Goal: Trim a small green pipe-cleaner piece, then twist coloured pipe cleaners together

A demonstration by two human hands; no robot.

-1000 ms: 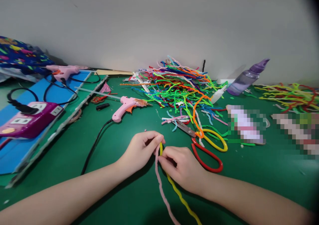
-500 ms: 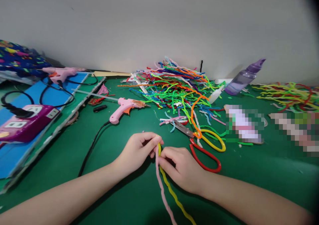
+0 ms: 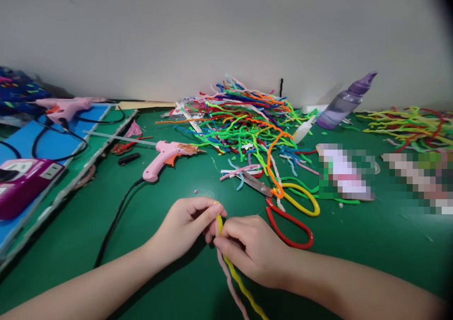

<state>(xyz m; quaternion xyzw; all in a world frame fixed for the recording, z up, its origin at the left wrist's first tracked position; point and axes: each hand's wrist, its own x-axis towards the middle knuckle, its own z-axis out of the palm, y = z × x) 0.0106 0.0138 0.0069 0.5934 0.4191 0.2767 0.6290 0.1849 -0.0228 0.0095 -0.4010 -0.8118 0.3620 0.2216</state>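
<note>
My left hand (image 3: 186,225) and my right hand (image 3: 249,249) meet low in the middle of the green table (image 3: 371,244). Both pinch the top ends of a yellow pipe cleaner (image 3: 240,284) and a pink pipe cleaner (image 3: 230,287), which lie side by side and trail toward me. The fingers of each hand are closed on the ends. Just right of my hands lie scissors (image 3: 286,202) with one yellow and one red handle loop.
A large tangle of coloured pipe cleaners (image 3: 244,122) is heaped at the back. A pink glue gun (image 3: 166,152) with a black cord lies left of centre. A purple bottle (image 3: 345,100), another pipe cleaner pile (image 3: 406,129), a blue board (image 3: 38,143), a second glue gun (image 3: 65,105) and a purple power strip (image 3: 21,183) surround them.
My hands have slid slightly toward me and left, still pinching the two pipe cleaners together. The view has shifted a little to the right and down.
</note>
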